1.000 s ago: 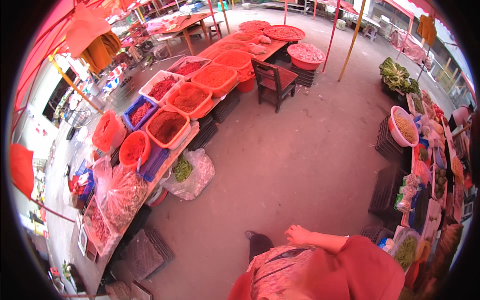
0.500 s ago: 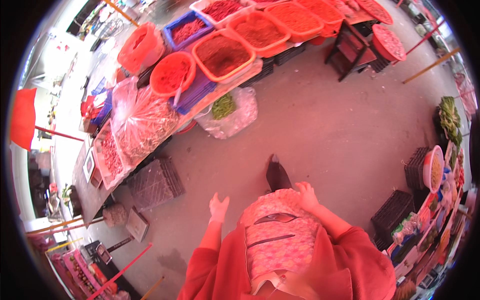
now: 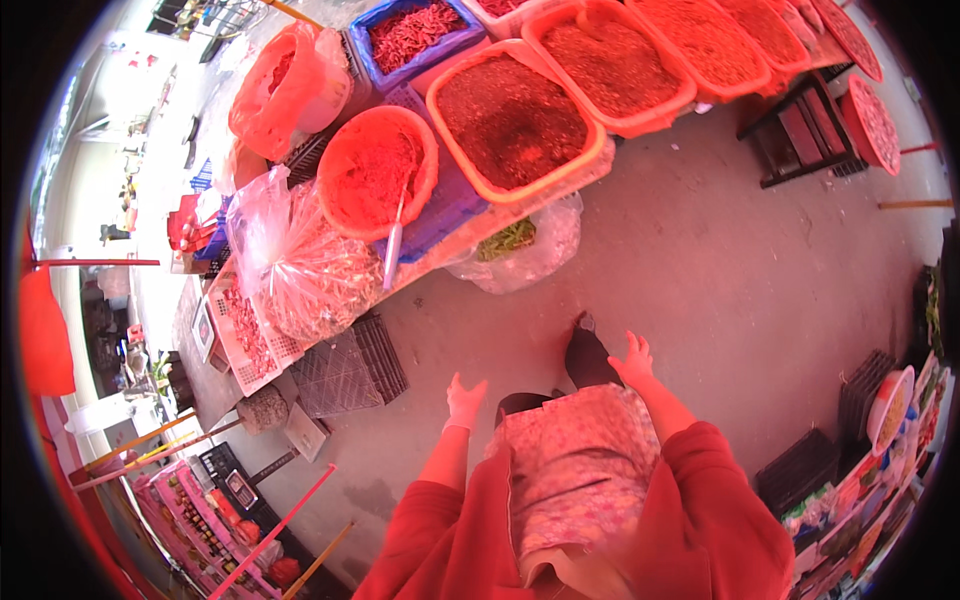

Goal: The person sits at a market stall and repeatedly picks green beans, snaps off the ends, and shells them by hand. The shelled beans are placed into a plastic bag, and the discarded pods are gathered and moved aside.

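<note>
Bare hands before a table of red tubs, places taken from the round tub

Landmark: one round tub [image 3: 350,222], red-orange, set at the table edge [image 3: 590,170], with red contents and a pale-handled tool [image 3: 394,250] leaning over its near rim

Left hand [image 3: 464,402]: nothing held; thumb and fingers spread wide; nearer the wearer than the round tub and to its right; well apart from it

Right hand [image 3: 634,360]: nothing held; fingers loosely spread; farther right of the round tub, just beside the flowered apron [image 3: 580,450]

Nearest thing to the left hand: a dark crate stack [image 3: 345,372], on the wearer's side of the round tub, below table level, not touched

Other items: a rectangular tub [image 3: 545,178] of dark red contents, just right of the round tub; a blue crate [image 3: 432,72] beyond it; a knotted clear bag [image 3: 315,270] to its near left; a clear sack [image 3: 545,250] with greens, on the floor to its near right

Handling notes, as judged: with the hands free, elbows are best held in by the crate stack; sleeves should clear the tool handle, which overhangs the edge and could be knocked; the forward shoe [image 3: 586,324] is best placed well short of the clear sack
</note>
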`<state>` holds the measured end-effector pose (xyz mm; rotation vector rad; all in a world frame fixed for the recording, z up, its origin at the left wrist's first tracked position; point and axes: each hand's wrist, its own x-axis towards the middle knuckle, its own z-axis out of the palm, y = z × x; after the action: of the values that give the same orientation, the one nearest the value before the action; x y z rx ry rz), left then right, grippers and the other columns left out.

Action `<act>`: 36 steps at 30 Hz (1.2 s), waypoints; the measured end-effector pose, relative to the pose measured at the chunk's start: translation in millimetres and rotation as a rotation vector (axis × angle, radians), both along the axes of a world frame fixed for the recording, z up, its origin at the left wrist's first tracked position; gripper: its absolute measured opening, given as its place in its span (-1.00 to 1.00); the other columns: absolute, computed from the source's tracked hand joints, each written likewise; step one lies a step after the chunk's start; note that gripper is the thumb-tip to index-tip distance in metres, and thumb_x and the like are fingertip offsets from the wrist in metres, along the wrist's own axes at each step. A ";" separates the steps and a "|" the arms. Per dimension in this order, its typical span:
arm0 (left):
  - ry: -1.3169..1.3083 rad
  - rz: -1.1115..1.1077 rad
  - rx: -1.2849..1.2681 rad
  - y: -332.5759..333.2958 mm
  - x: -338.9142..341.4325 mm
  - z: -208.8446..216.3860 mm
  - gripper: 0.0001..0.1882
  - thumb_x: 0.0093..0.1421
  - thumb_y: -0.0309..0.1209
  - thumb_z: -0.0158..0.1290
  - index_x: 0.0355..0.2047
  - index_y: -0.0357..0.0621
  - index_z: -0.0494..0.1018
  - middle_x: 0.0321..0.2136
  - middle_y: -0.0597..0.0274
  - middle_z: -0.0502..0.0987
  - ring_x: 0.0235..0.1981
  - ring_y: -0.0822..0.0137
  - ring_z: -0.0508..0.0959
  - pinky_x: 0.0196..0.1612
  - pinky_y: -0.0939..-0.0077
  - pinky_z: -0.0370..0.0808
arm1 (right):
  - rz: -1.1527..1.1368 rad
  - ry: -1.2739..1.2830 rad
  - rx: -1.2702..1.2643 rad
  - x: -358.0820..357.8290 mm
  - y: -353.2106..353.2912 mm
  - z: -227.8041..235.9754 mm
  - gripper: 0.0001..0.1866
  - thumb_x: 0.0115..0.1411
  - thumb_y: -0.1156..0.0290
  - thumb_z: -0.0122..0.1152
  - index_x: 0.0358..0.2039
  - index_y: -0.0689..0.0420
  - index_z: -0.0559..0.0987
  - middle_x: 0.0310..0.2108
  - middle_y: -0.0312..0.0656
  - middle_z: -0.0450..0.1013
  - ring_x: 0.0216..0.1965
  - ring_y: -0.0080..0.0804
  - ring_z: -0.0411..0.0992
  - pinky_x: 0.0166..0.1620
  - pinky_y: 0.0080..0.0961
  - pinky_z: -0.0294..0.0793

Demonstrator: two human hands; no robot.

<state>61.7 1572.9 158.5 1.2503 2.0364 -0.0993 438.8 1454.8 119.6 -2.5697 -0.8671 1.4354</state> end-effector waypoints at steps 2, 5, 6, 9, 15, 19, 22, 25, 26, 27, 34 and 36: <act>-0.007 0.097 0.028 31.7 4.7 -22.8 0.00 -0.15 -0.02 0.31 0.26 -0.11 0.13 0.16 -0.23 0.22 0.19 -0.13 0.27 0.18 0.10 0.30 | 0.011 -0.015 -0.007 7.9 30.9 -22.4 -0.06 0.02 0.07 0.33 0.33 -0.17 0.00 0.35 -0.07 -0.14 0.21 0.19 0.10 0.16 0.04 0.24; -0.027 0.204 0.048 88.1 22.0 -61.4 0.07 -0.16 0.00 0.32 0.29 -0.13 0.08 0.19 -0.25 0.17 0.21 -0.14 0.24 0.20 0.11 0.28 | 0.017 -0.033 0.055 15.3 70.5 -49.6 -0.01 -0.02 0.06 0.37 0.33 -0.18 0.00 0.35 -0.03 -0.14 0.22 0.20 0.08 0.15 0.07 0.24; -0.032 0.212 0.046 106.5 24.9 -71.9 0.08 -0.17 0.01 0.32 0.29 -0.14 0.06 0.20 -0.25 0.16 0.21 -0.14 0.23 0.20 0.11 0.28 | 0.007 -0.023 0.078 15.8 84.6 -57.5 0.01 -0.04 0.05 0.39 0.33 -0.18 0.00 0.35 -0.02 -0.14 0.23 0.21 0.08 0.16 0.07 0.24; 0.017 0.210 0.082 177.5 37.7 -114.7 0.09 -0.17 0.02 0.32 0.28 -0.14 0.05 0.17 -0.22 0.17 0.18 -0.14 0.24 0.18 0.11 0.28 | -0.033 -0.018 0.108 20.6 140.9 -81.3 0.09 -0.13 0.01 0.45 0.34 -0.18 -0.02 0.35 0.01 -0.13 0.25 0.21 0.05 0.17 0.09 0.22; -0.218 0.366 0.069 298.6 33.7 -209.3 -0.11 -0.08 0.00 0.24 0.15 -0.12 0.09 0.04 -0.13 0.20 0.05 -0.05 0.26 0.06 0.16 0.28 | -0.143 -0.143 0.182 8.4 304.7 -153.2 0.26 -0.32 0.01 0.56 0.35 -0.30 -0.06 0.38 -0.06 -0.25 0.31 0.21 -0.11 0.20 0.08 0.19; -0.551 0.530 -0.055 310.9 22.8 -248.2 -0.24 -0.02 -0.01 0.18 0.07 -0.10 0.12 -0.05 -0.07 0.22 -0.04 0.01 0.27 -0.02 0.20 0.29 | -0.209 -0.095 0.193 9.3 375.1 -214.4 -0.10 -0.03 0.06 0.36 0.31 -0.19 0.13 0.32 -0.05 0.00 0.29 0.05 0.04 0.17 -0.03 0.26; -0.672 0.583 -0.077 297.6 21.4 -259.2 -0.33 0.02 -0.02 0.14 0.01 -0.08 0.15 -0.11 -0.02 0.23 -0.10 0.05 0.28 -0.08 0.22 0.29 | -0.314 0.189 0.413 -5.5 368.3 -262.2 -0.56 0.14 0.14 0.14 -0.01 0.03 0.37 -0.15 -0.09 0.28 -0.06 -0.15 0.29 -0.05 -0.29 0.35; -0.764 0.609 -0.114 279.5 33.6 -254.0 -0.42 0.07 -0.03 0.10 -0.05 -0.07 0.17 -0.18 0.03 0.25 -0.17 0.10 0.29 -0.14 0.25 0.30 | -0.647 0.355 0.555 -35.5 322.0 -288.4 -0.69 0.25 0.17 -0.01 -0.32 0.17 0.51 -0.52 -0.19 0.42 -0.41 -0.35 0.41 -0.31 -0.46 0.38; -0.790 0.599 -0.140 274.2 41.5 -248.6 -0.45 0.08 -0.04 0.09 -0.07 -0.06 0.18 -0.20 0.04 0.25 -0.19 0.11 0.29 -0.16 0.25 0.30 | -0.699 0.332 0.674 -40.3 305.0 -288.7 -0.66 0.25 0.14 -0.01 -0.42 0.18 0.50 -0.58 -0.25 0.37 -0.52 -0.43 0.36 -0.44 -0.45 0.35; -0.810 0.581 -0.174 268.6 50.7 -240.9 -0.48 0.10 -0.04 0.07 -0.09 -0.06 0.19 -0.23 0.06 0.26 -0.21 0.13 0.30 -0.18 0.26 0.30 | -0.788 0.359 0.649 -48.9 275.8 -279.5 -0.63 0.25 0.11 -0.01 -0.47 0.17 0.49 -0.63 -0.29 0.33 -0.60 -0.46 0.31 -0.53 -0.43 0.30; -0.836 0.252 -0.503 229.0 112.7 -133.5 -0.66 0.20 -0.07 -0.03 -0.24 -0.03 0.24 -0.38 0.17 0.29 -0.36 0.23 0.32 -0.32 0.32 0.31 | -1.246 0.391 0.516 -79.3 157.9 -122.6 -0.51 0.23 0.07 -0.06 -0.54 0.28 0.51 -0.69 -0.23 0.37 -0.67 -0.45 0.32 -0.60 -0.37 0.28; -0.822 0.125 -0.595 221.5 118.6 -89.7 -0.70 0.23 -0.07 -0.05 -0.28 -0.02 0.26 -0.43 0.20 0.30 -0.41 0.26 0.32 -0.36 0.34 0.31 | -1.379 0.293 0.552 -92.4 136.9 -81.5 -0.50 0.23 0.06 -0.08 -0.49 0.31 0.54 -0.64 -0.15 0.42 -0.57 -0.39 0.39 -0.48 -0.35 0.37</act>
<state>180.3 1794.5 68.8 0.6240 1.2243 -0.1002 346.3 1591.7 38.1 -1.6776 0.4845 0.8400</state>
